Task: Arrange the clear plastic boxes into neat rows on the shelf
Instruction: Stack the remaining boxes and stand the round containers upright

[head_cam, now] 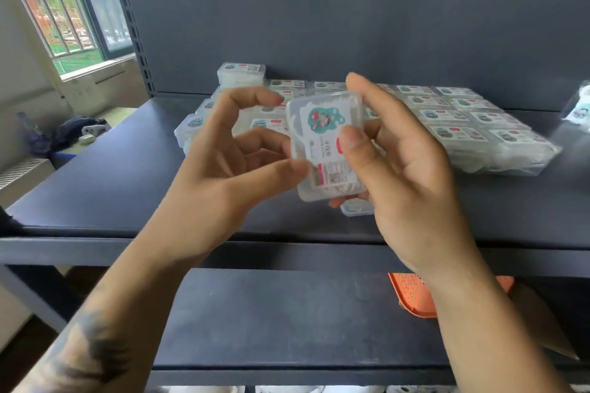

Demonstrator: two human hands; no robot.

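We are holding one clear plastic box point(325, 143) up in front of us, above the front part of the dark shelf point(127, 175). Our right hand point(405, 169) grips it, thumb pressed on the printed label on its lid and the other fingers point(360, 86) curled around its far edge and underside. Our left hand point(223, 163) is beside the box with its fingers loosely curved; the thumb tip sits at the box's lower left edge, though we cannot tell whether it really presses there, and the other fingers hold nothing. The box is tilted, label facing us, and through its walls we see something whitish packed inside, too blurred to name. Just under our right hand a second small box point(356, 209) lies on the shelf. Further back, many more boxes point(447, 118) of the same kind lie flat in rows, labels up, reaching toward the dark back panel point(351, 9); one stack point(241, 73) at the rear left rises higher than the rest. On the lower shelf an orange perforated tray point(412, 293) shows beneath our right wrist. A window point(64, 3) is at the left.
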